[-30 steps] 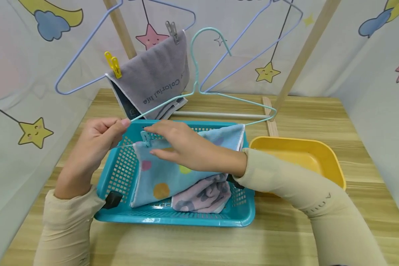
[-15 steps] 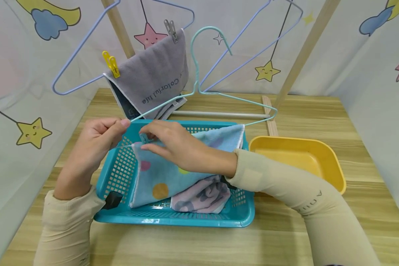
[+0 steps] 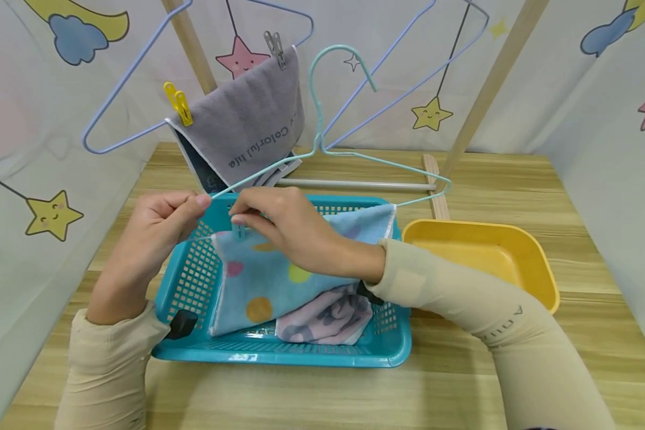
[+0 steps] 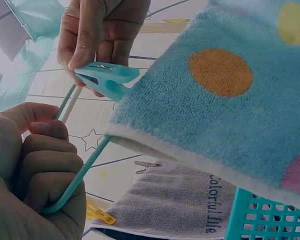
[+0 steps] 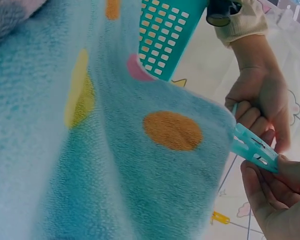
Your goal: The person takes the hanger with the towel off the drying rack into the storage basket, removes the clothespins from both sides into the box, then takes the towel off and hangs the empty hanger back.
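My left hand [image 3: 145,245] grips the left end of a mint green wire hanger [image 3: 269,170]. A light blue towel with coloured dots [image 3: 276,280] is folded over the hanger's lower bar. At the towel's upper left corner sits a light blue clothespin [image 3: 239,232]. My right hand [image 3: 301,230] pinches its handle end between thumb and fingers. In the left wrist view the clothespin [image 4: 107,82] has its far end at the towel's edge. The right wrist view shows the same clothespin [image 5: 255,145] beside the towel corner.
Beneath the towel stands a teal basket [image 3: 279,358] holding a crumpled pink and grey cloth [image 3: 328,319]. A yellow basin [image 3: 478,230] is to its right. Behind, a grey towel [image 3: 247,119] hangs on a purple hanger [image 3: 123,80] with yellow [image 3: 181,110] and grey [image 3: 276,51] clothespins.
The right hand's thumb and fingers, spread apart around the clothespin one second ago, have come together and now pinch it. The left hand and the hanger have barely moved.
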Motion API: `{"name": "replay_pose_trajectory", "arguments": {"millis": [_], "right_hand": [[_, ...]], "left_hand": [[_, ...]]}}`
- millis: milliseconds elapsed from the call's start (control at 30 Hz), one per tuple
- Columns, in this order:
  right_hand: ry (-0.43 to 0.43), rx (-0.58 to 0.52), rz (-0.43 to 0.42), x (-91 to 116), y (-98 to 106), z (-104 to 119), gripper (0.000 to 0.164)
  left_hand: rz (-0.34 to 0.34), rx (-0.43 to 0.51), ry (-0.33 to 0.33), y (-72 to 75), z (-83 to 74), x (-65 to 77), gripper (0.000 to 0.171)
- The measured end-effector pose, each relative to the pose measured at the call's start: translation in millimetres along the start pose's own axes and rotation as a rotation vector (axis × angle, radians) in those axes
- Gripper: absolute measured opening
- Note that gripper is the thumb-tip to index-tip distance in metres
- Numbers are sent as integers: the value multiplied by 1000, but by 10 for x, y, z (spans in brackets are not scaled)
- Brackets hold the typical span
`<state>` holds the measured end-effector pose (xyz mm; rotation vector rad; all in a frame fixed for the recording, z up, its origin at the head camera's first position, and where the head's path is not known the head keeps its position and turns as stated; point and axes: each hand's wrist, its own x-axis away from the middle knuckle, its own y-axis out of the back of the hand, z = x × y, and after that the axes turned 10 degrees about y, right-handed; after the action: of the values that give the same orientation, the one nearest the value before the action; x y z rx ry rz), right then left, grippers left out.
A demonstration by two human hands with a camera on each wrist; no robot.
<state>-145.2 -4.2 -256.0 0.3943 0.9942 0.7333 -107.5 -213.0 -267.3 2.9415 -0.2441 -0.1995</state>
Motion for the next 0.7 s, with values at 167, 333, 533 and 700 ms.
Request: {"name": "replay_pose_trajectory", "arguments": {"millis": [167, 333, 533, 700], "right_hand": [[-39, 24, 21, 13, 56, 44, 12], [-42, 68, 63, 71, 107, 82, 25], [-5, 60, 37, 121, 179, 124, 26], [4, 41, 11, 164, 251, 124, 28]], "left_hand": [[0, 2, 6, 16, 27, 8, 39], [5, 3, 1, 22, 35, 14, 39], [16, 23, -4, 22, 46, 10, 38], [6, 15, 9, 16, 46, 12, 38]]}}
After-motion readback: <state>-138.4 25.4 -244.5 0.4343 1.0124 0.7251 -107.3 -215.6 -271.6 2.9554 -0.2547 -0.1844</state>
